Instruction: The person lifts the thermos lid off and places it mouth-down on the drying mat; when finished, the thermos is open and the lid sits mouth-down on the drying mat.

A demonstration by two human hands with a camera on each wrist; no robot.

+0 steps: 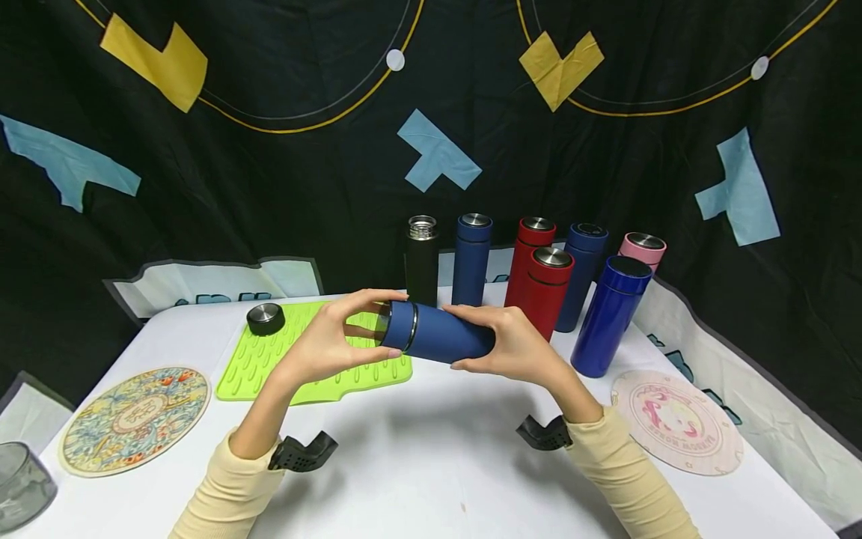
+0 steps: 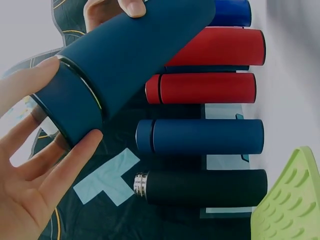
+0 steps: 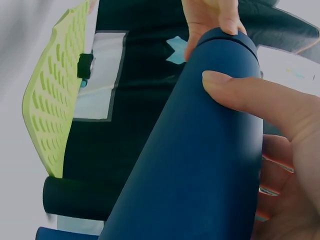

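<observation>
A matte blue thermos flask (image 1: 444,333) is held up over the table, lying nearly level with its capped end to the left. My left hand (image 1: 330,337) grips the cap (image 2: 70,102) between thumb and fingers, close to the shiny ring where cap meets body. Around the body's other end curls my right hand (image 1: 508,340); its thumb lies along the flask in the right wrist view. Behind them stands a black flask (image 1: 422,269) with its steel threaded neck bare. A black lid with a steel top (image 1: 266,319) sits on a green drying mat (image 1: 249,370).
Blue flasks (image 1: 471,262), red flasks (image 1: 548,288), a glossy blue flask (image 1: 609,318) and a pink flask (image 1: 643,247) stand at the back right. Round coasters lie left (image 1: 138,419) and right (image 1: 676,423). A clear glass (image 1: 23,486) is at the left edge.
</observation>
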